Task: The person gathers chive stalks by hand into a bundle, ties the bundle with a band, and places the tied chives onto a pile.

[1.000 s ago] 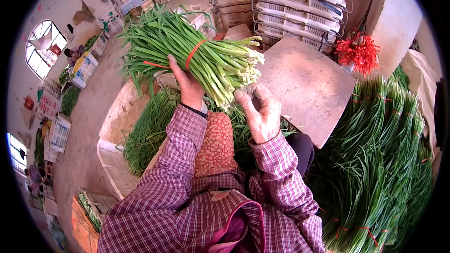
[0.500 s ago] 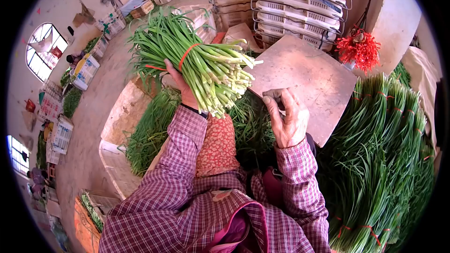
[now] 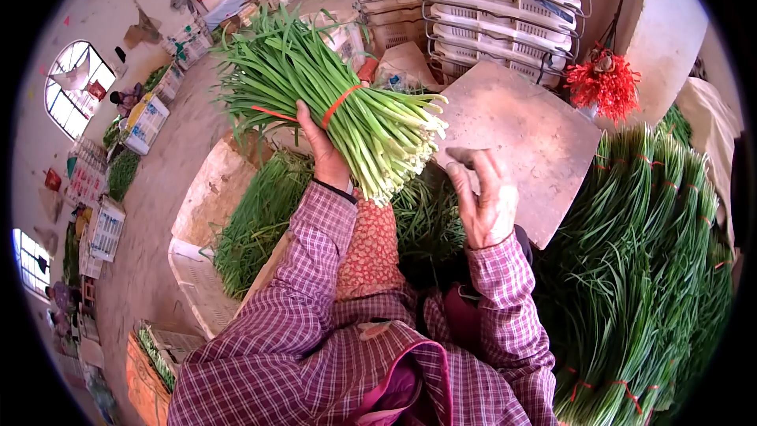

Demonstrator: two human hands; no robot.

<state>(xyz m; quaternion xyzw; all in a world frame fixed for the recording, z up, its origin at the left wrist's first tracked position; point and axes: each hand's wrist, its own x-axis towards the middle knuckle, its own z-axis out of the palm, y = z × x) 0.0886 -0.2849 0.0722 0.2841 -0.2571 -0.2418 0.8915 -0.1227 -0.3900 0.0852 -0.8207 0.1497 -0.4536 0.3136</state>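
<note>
My left hand (image 3: pixel 322 146) is wrapped round the underside of a bundle of long green stalks (image 3: pixel 347 102). A red band circles the bundle, and its pale cut ends point right. Another red strip shows beside my left thumb. To the right of the cut ends, my right hand (image 3: pixel 487 197) is raised with its thumb and fingers apart, touching nothing that I can see. Loose greens (image 3: pixel 256 229) lie in a pale crate (image 3: pixel 193 276) below my left forearm, and more lie beneath the bundle.
A flat board (image 3: pixel 524 142) lies beyond my right hand. Banded green bundles (image 3: pixel 631 268) are piled at the right. White crates (image 3: pixel 505 12) are stacked at the back, near a hanging cluster of red bands (image 3: pixel 602 87). More crates line the left wall.
My right hand has moved right, away from the cut ends, and its fingers have spread. My left hand still holds the bundle, which has shifted slightly right and lower.
</note>
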